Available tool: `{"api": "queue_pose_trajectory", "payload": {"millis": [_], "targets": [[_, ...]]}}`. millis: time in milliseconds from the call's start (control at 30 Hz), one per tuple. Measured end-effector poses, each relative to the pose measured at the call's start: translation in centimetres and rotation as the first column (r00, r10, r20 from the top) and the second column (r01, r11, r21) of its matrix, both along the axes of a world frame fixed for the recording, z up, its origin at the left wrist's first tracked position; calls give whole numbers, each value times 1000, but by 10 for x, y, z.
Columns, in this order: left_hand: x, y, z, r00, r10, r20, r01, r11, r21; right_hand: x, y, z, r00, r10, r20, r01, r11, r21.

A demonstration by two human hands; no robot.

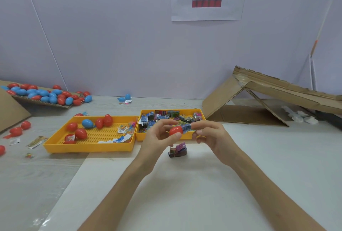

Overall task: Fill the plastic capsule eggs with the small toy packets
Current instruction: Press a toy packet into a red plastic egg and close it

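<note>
My left hand [160, 134] grips a red egg half [175, 131] above the table. My right hand [209, 134] pinches a blue toy packet [186, 128] whose end meets the open mouth of the red half. A small bundle of packets [178, 150] lies on the table just below my hands. The right yellow tray [167, 138] holds several folded toy packets [162, 117]. The left yellow tray [88, 147] holds several red eggs [81, 133], one blue egg [87, 123] and loose packets.
A cardboard flap at the far left carries a heap of red and blue eggs [46, 94]. More red eggs [16, 130] and packets lie loose at the left. A folded cardboard box [259, 101] stands at the right. Two blue eggs [125, 98] sit by the wall.
</note>
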State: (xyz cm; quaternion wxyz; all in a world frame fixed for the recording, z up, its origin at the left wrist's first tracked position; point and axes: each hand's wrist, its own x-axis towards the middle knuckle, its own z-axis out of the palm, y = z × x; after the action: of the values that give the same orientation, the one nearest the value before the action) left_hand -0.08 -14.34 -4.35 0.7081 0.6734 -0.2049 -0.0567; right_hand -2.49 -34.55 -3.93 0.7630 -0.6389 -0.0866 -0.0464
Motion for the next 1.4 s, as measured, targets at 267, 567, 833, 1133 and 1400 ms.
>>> {"api": "queue_pose_trajectory", "payload": {"millis": [267, 567, 833, 1133, 1400], "targets": [[1, -1, 0, 998, 54, 29, -55, 998, 27, -3, 2, 0, 999, 34, -25, -36, 998, -60], [-1, -1, -1, 997, -69, -40, 68, 998, -16, -4, 7, -2, 987, -102, 124, 120, 982, -147], [-4, -2, 3, 990, -107, -97, 100, 992, -77, -4, 5, -1, 962, -185, 200, 210, 971, -113], [-3, -1, 5, 969, -141, -202, 108, 980, -170, -5, 9, 0, 936, -136, 325, 247, 912, -328], [0, 2, 4, 948, -173, -269, 102, 960, -259, -6, 18, -3, 852, -175, 493, 398, 829, -393]]}}
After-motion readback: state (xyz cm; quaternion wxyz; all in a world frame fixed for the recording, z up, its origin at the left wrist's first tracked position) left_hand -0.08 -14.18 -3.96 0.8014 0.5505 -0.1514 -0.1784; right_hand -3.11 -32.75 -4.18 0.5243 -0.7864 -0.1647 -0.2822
